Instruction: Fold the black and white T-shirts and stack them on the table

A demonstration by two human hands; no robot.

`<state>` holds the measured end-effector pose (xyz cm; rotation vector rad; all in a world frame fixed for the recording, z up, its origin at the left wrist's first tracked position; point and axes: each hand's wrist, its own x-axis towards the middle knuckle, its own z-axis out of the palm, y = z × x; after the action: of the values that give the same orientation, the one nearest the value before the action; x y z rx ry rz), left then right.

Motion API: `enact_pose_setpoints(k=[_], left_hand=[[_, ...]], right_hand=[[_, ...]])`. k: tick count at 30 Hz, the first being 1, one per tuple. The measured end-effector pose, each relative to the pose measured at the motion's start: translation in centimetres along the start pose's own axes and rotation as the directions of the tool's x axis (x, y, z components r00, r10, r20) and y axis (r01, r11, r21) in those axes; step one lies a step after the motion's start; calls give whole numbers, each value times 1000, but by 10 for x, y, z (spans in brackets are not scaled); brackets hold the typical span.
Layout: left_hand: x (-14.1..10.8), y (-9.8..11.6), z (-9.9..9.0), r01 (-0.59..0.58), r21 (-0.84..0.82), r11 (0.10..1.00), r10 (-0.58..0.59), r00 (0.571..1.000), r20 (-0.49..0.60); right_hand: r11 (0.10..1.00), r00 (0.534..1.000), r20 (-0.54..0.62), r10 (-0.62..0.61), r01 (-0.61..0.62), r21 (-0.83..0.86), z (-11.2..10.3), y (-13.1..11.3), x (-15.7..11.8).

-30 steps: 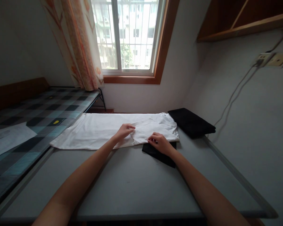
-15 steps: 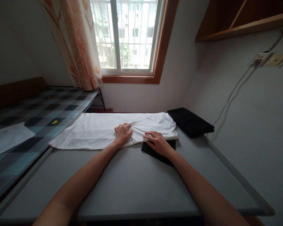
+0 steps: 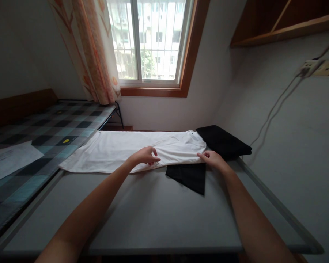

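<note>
Room: beyond the long white cloth garment (image 3: 117, 149) you face a barred, brown-framed glass window (image 3: 153, 44); an orange-and-cream patterned fabric curtain (image 3: 94, 54) hangs beyond the garment's left half.
Tabletop: the flat grey tabletop (image 3: 159, 223) lies under the garment and stretches from its near edge toward you.
White garment: it lies from side to side in front of you along the tabletop's far part, lightly creased toward its right end.
Your left hand (image 3: 144, 156): over the garment's near edge, around its middle, thumb and forefinger apart; whether they touch the fabric you cannot tell.
Your right hand (image 3: 214, 160): at the garment's near right corner, thumb and forefinger pinched on its edge.
Black flap: a flat black cloth flap (image 3: 188, 177) juts toward you from under the garment's near edge.
Black bundle: a folded black cloth bundle (image 3: 223, 141) sits just beside the garment's right end.
Mattress: a grey-and-blue checked mattress (image 3: 79, 126) lies left of the garment.
</note>
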<state>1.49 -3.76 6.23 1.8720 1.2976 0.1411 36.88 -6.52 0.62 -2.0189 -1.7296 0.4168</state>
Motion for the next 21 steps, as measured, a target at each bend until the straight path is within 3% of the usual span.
enact_pose_setpoints(k=[2,4,10,15,21], left_hand=[[-5,6,1,2,-13,1000,-2,1000,19],[-6,9,2,6,-34,999,-5,999,37],[-1,1,1,-15,-84,996,26,990,139],[1,-4,4,-101,-106,989,124,964,234],[-1,-3,5,-95,-101,990,120,952,280]], right_hand=[[979,995,60,-77,64,193,-1,3,3],[930,991,34,-133,113,349,1,2,4],[849,993,-103,-65,109,517,11,-5,7],[892,993,-105,-60,101,441,11,1,8],[996,995,-93,45,-38,83,5,1,3]])
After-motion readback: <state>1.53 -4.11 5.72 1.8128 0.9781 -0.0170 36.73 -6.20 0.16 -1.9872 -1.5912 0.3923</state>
